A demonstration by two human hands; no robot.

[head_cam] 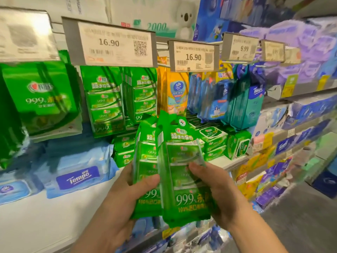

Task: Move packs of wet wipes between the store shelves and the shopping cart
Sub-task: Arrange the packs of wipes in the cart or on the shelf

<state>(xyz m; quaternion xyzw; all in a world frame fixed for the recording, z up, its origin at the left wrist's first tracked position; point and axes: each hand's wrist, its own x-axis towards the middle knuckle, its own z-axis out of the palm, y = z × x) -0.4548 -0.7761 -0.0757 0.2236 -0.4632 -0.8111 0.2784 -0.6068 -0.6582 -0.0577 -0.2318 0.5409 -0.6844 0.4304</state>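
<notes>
Two green packs of wet wipes are held upright in front of the store shelves, one overlapping the other; the front green pack (pixel 184 179) lies to the right and partly covers the rear green pack (pixel 145 161). The left hand (pixel 116 203) grips the rear green pack from its left edge, thumb curled across the pack face; the right hand (pixel 218 190) grips the front green pack from its right edge, thumb pressed on the clear window of the pack. Both hands are closed on their packs; neither is spread wide.

Behind the held packs, hanging green packs (pixel 107 101) of the same kind are suspended from pegs under a price tag (pixel 116 42) reading 16.90; a second price tag (pixel 193 55) shows the same figure. To the right hang an orange pack (pixel 175 94) and blue and teal packs (pixel 244 103). On the white shelf (pixel 54 212) lie a blue Tempo pack (pixel 78 176) at left and stacked green tub packs (pixel 213 141) just behind the held packs. The shopping cart is out of view.
</notes>
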